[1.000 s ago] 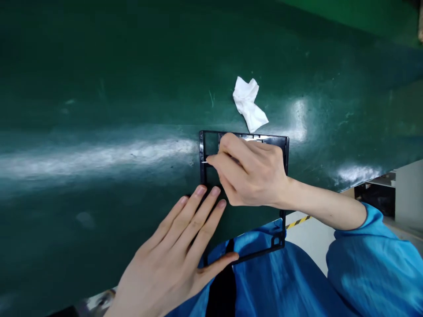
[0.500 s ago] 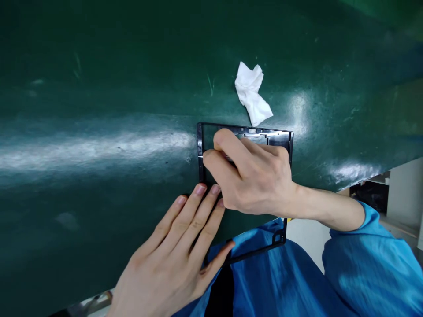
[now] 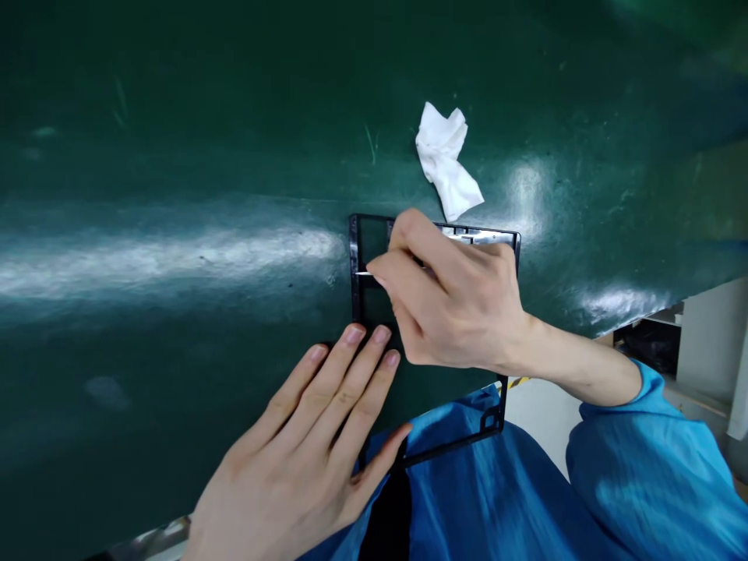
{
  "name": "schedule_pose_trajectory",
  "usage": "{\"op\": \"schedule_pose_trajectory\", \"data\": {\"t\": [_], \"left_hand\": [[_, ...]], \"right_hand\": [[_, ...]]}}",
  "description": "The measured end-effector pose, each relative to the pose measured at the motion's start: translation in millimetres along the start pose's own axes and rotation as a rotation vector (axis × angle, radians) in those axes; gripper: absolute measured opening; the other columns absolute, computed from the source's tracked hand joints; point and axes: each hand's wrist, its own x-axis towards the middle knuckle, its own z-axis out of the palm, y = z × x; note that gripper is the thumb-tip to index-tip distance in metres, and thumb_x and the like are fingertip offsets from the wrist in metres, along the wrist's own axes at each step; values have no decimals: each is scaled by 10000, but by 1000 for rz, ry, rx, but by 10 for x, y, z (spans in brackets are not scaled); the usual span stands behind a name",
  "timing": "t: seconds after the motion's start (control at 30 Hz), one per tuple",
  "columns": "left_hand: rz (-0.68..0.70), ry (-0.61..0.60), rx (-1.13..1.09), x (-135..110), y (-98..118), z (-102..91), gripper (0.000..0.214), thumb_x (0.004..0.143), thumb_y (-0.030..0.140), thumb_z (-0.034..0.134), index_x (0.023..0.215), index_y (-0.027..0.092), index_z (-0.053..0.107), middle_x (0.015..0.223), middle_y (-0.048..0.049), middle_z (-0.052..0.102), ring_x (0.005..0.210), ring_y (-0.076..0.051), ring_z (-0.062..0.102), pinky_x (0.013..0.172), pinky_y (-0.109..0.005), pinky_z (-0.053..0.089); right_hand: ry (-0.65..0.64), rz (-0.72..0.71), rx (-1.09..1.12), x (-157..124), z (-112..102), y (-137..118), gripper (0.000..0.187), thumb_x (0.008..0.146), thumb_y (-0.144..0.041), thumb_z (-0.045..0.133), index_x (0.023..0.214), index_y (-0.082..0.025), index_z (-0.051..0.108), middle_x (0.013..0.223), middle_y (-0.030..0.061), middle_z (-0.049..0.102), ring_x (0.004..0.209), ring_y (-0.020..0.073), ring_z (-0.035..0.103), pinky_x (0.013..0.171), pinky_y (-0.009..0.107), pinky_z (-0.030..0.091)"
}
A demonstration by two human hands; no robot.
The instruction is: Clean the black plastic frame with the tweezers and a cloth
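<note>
A black rectangular plastic frame (image 3: 354, 243) lies partly on the green table, its near end reaching past the edge over the blue clothing. My left hand (image 3: 304, 444) rests flat across the frame's left side, fingers stretched out and thumb spread near the bottom bar. Above it, my right hand (image 3: 459, 300) is closed in a pinch around a thin pointed metal tool (image 3: 362, 273). Only the bright tip shows, pointing left at the inner edge of the frame's left bar. The rest of the tool is hidden by the fingers.
A crumpled white cloth or tissue (image 3: 447, 160) lies just beyond the frame's far edge. The green table (image 3: 175, 156) stretches away left and beyond, with its near edge running past my body. At the right, a pale cabinet-like panel (image 3: 704, 343) stands below table level.
My right hand has drawn slightly right and up, so more of the tool's tip and the frame's inner bars show. My left hand stays nearly in place.
</note>
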Motion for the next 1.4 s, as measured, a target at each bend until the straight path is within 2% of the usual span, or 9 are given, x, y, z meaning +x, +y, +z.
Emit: {"op": "schedule_pose_trajectory", "data": {"t": [0.17, 0.37, 0.5, 0.57, 0.63, 0.73, 0.93, 1.2, 1.4], "left_hand": [[17, 17, -16, 5, 6, 5, 693, 1057, 420, 560, 1603, 15, 426, 1755, -162, 406, 1705, -285, 297, 1477, -372, 172], [3, 22, -14, 18, 18, 0, 669, 1063, 411, 540, 1617, 55, 422, 1761, -130, 401, 1698, -271, 316, 1473, -374, 188], [10, 2, -6, 16, 10, 11, 665, 1069, 413, 531, 1603, 29, 430, 1776, -137, 362, 1719, -257, 260, 1475, -368, 162], [11, -4, -1, 19, 5, 8, 660, 1068, 409, 534, 1593, 20, 444, 1770, -144, 375, 1716, -262, 270, 1475, -367, 167], [19, 1, 0, 25, 1, 1, 661, 1066, 408, 533, 1590, 15, 448, 1768, -149, 381, 1710, -273, 283, 1476, -368, 168], [23, 7, 1, 34, -4, -2, 657, 1066, 401, 526, 1593, 17, 445, 1778, -145, 359, 1711, -273, 276, 1476, -367, 163], [29, -5, -7, 26, -20, 15, 660, 1078, 404, 507, 1595, 2, 424, 1806, -145, 276, 1736, -255, 203, 1478, -380, 138], [33, 3, 3, 47, -12, -18, 653, 1081, 389, 480, 1602, 0, 414, 1809, -143, 261, 1739, -258, 192, 1478, -379, 139], [48, -3, -5, 39, -18, -27, 651, 1076, 384, 490, 1591, -10, 427, 1810, -154, 262, 1740, -263, 196, 1480, -387, 134]], "right_hand": [[62, -7, -15, 23, 24, -50, 231, 965, -45, 471, 796, -192, 525, 811, -38, 645, 544, 48, 353, 509, 273, 182], [116, 10, -100, 59, 26, -102, 256, 956, -29, 490, 758, -187, 454, 783, -47, 610, 526, 27, 313, 508, 262, 155], [100, 1, -108, 54, 39, -50, 257, 982, -39, 460, 772, -185, 483, 800, -43, 611, 534, 27, 334, 507, 268, 148], [73, 18, -76, 48, 41, -17, 252, 1002, -61, 466, 797, -184, 547, 812, -38, 638, 554, 39, 386, 510, 272, 166], [98, 27, -32, 45, 40, 3, 250, 996, -58, 498, 824, -185, 626, 807, -39, 660, 570, 52, 413, 509, 266, 208], [175, 6, -11, 49, 42, 6, 257, 964, -34, 550, 811, -187, 688, 774, -42, 660, 559, 61, 378, 510, 255, 245], [139, -18, -38, 35, 63, -17, 241, 981, -61, 550, 826, -181, 689, 788, -42, 675, 568, 54, 390, 525, 236, 239], [243, -96, -61, 43, 129, 21, 211, 873, -3, 601, 750, -169, 643, 746, -58, 640, 553, 48, 356, 491, 230, 242], [218, -77, -38, 14, 128, 14, 219, 943, -44, 587, 818, -179, 705, 762, -51, 651, 571, 54, 392, 518, 234, 273]]}}
